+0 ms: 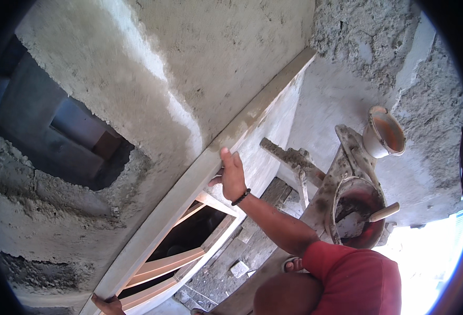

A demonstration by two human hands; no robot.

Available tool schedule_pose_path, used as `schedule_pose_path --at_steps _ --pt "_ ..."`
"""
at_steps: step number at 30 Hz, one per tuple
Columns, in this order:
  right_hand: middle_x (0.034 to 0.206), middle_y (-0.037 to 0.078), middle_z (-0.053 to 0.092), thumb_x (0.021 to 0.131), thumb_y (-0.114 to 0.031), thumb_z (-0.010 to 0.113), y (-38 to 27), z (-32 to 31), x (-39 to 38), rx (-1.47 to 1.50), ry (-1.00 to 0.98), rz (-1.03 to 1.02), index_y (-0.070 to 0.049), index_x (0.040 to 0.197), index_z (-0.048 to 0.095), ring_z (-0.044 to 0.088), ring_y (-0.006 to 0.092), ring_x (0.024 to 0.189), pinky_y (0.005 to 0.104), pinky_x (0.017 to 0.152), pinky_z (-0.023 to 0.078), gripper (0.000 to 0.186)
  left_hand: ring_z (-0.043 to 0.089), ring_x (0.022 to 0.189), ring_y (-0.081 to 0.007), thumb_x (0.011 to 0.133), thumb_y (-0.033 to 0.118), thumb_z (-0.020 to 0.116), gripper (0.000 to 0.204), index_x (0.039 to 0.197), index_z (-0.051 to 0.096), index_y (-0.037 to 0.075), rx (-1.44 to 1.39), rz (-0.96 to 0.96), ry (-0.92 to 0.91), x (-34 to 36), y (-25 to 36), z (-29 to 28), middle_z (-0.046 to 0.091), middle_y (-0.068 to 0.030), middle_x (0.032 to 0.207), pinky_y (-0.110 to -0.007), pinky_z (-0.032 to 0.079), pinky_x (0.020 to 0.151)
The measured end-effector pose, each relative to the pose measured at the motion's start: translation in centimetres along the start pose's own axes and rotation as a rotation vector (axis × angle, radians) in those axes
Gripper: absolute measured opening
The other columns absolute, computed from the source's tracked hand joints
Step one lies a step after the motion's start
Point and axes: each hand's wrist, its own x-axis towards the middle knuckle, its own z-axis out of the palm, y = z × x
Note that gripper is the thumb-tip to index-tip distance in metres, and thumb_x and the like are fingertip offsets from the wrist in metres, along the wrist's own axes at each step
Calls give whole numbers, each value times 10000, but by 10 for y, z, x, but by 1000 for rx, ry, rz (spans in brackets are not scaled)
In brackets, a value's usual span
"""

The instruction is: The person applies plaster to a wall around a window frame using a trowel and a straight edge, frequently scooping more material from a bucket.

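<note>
I am observing a long straightedge board point(200, 173) being held flat against the freshly plastered wall point(152, 79), running diagonally from the lower left of the view up toward the right, where it is meeting the rougher, uncoated wall surface point(368, 47). The right hand point(232, 176) is gripping the board near its middle, thumb up along the face and fingers curling over the far edge, closed around the board rather than spread. The left hand point(108, 304) is taking the lower end at the bottom edge of the view; only part of it is showing, and it appears to be clasping the board, though I cannot tell how the fingers are set. Below the board a timber window frame point(184, 252) is standing in the wall opening. To the right, a mortar-caked wooden stand point(341, 173) is carrying a round pan point(358, 218) with a trowel handle point(384, 212) resting in it, and a small bucket point(382, 132) above. In my judgement the board is stiff and fairly light for its length but awkward; mortar smeared on its upper part is likely making it gritty and slippery. Holding it at two well-separated points, as now, is giving the best control.
</note>
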Motion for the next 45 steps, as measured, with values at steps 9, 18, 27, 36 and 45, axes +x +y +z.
schedule_pose_path --at_steps 9,18,27,36,45 --pt "790 117 554 897 -461 480 -36 30 -14 -104 -46 -50 -25 913 392 577 181 553 283 357 461 445 565 1049 -241 816 445 526 489 1148 523 87 -58 -66 78 21 16 -7 586 -80 1114 -382 465 848" --pt "694 85 553 878 -461 526 -73 48 -16 -43 -152 -98 -59 892 400 551 165 461 273 330 425 421 592 1004 -229 790 399 589 453 1111 551 83 -119 -96 84 29 45 -8 609 -59 1088 -354 484 804" --pt "598 59 510 903 -442 475 -56 34 -8 -105 -105 -187 -66 853 408 476 139 388 255 305 362 385 575 1031 -234 844 375 517 399 1125 540 92 -141 -69 64 4 15 14 592 -65 1123 -379 483 824" --pt "530 46 440 910 -472 469 -111 75 -3 -252 -57 -415 -22 787 374 460 117 365 247 292 328 477 585 999 -241 852 241 515 365 1128 542 4 -142 -122 156 -31 87 72 613 -103 1089 -345 471 844" --pt "576 54 481 904 -440 497 -77 48 -5 -120 -96 -229 -39 858 373 463 117 360 229 302 354 422 608 950 -210 809 394 570 407 1092 580 101 -91 -157 243 14 46 21 628 -39 1065 -333 488 765"
